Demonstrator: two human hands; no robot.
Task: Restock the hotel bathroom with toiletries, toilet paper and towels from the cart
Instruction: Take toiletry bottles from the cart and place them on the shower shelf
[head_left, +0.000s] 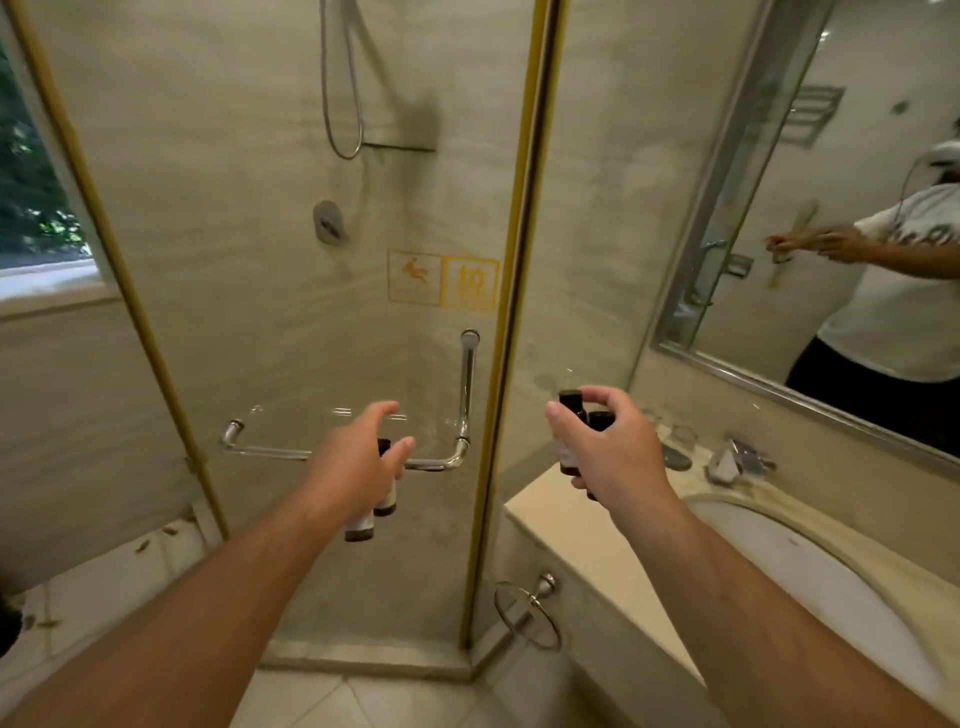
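Observation:
My left hand (358, 457) holds two small toiletry bottles (371, 512) with dark caps, hanging below the palm, while its fingers stretch toward the chrome handle (467, 384) of the glass shower door (291, 322). My right hand (608, 447) grips two more dark-capped bottles (574, 410) upright, just right of the door's gold frame and above the end of the vanity counter (566, 519).
A white sink basin (810, 566) is set in the counter at right, with a chrome tap (748, 457) behind it. A large mirror (857, 208) reflects a person. A towel ring (527, 613) hangs on the counter's side. A window (31, 197) is at far left.

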